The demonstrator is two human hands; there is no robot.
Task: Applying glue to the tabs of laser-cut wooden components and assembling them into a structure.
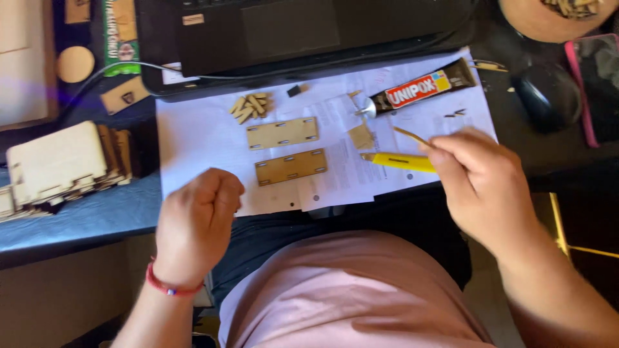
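Right hand pinches a thin stick — left hand fisted, well apart.

Stick: thin, pale wood, pinched in my right fingertips, tilted, free end pointing up-left toward glue tube.

Knife: yellow utility cutter, flat on white paper, lying almost level just under my right fingers, butt end hidden behind them.

Upper panel and lower panel: two flat rectangular plywood pieces with small slots, parallel, slightly apart, lying mid-paper just above my closed left fist.
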